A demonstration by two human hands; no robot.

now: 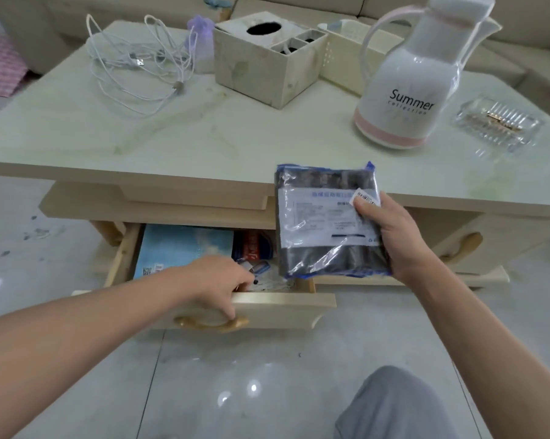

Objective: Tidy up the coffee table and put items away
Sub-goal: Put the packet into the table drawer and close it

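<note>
My right hand (pixel 391 236) grips a clear plastic packet of dark rolls with a white label (pixel 324 220), held upright above the open drawer (pixel 283 302) of the coffee table (pixel 204 137). My left hand (pixel 216 280) rests on the drawer's front edge, fingers curled over it near the gold handle (pixel 210 324). Inside the drawer lie a light blue book (pixel 178 248), a red and blue pack (pixel 254 245) and small white items. On the tabletop sit tangled white cables (pixel 134 61), a tissue box organizer (pixel 267 55), a white and pink jug (pixel 416 77) and a glass ashtray (pixel 498 125).
A purple pouch (pixel 201 36) stands behind the cables. A cream basket (pixel 349 52) sits behind the organizer. A sofa (pixel 299 4) runs along the far side. A second drawer with a gold handle (pixel 463 245) is closed at the right. My grey-clad knee (pixel 397 403) is low in front.
</note>
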